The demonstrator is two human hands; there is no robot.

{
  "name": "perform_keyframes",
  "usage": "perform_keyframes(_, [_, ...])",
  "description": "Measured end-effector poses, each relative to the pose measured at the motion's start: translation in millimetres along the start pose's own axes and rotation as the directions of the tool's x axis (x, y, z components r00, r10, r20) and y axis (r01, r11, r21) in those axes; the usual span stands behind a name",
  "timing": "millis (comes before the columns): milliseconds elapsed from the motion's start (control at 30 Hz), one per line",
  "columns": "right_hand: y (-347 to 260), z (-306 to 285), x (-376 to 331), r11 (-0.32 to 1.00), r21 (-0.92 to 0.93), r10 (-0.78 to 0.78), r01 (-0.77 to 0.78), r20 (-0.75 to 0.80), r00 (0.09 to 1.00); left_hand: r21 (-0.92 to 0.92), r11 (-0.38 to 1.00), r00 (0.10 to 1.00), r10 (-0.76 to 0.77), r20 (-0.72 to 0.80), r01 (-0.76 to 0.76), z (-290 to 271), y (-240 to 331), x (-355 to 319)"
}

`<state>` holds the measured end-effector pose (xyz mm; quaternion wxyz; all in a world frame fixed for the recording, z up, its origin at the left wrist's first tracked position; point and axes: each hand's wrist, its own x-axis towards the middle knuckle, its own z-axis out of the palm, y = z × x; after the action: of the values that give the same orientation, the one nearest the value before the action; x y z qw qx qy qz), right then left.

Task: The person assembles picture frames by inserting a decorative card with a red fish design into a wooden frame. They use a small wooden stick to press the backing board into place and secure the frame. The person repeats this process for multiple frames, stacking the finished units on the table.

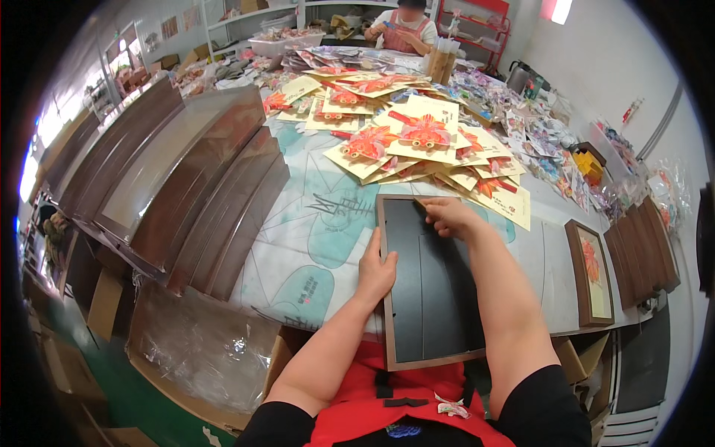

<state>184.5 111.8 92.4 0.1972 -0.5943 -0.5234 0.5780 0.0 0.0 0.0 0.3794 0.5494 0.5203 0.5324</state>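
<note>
A brown picture frame (389, 328) lies face down at the table's near edge, tipped over toward my body. Its black backing board (436, 305) faces up, with a thin line running down it. My left hand (377, 272) grips the frame's left side, thumb lying along the rim. At the far rim, my right hand (450, 217) is closed, fingertips pressed together near the top of the backing; whatever they pinch is too small to make out. Just beyond lies a loose pile of cream cards (424, 134) with red-orange goldfish figures on them.
Several plastic-wrapped brown frames (186, 186) stand in a row on the left. A finished frame (592, 276) with a goldfish stands at right, beside more stacked frames (640, 249). An open carton (201, 343) holds clear plastic. Across the table sits another person (406, 33).
</note>
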Motion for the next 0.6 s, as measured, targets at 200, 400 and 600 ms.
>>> perform_keyframes(200, [30, 37, -95, 0.765, -0.420, -0.590, 0.489, -0.153, 0.792, 0.377, 0.888, 0.953, 0.299, -0.043, -0.262, -9, 10, 6])
perform_keyframes(400, [65, 64, -157, 0.715, -0.287, -0.699, 0.637, -0.255, 0.669, -0.330, 0.929, 0.933, -0.043, 0.357, 0.169, 26, 86, -33])
perform_keyframes(600, [102, 25, -153, 0.668, -0.536, -0.744, 0.516, -0.490, 0.454, -0.270, 0.945, 0.938, -0.086, 0.335, 0.183, 35, 95, 12])
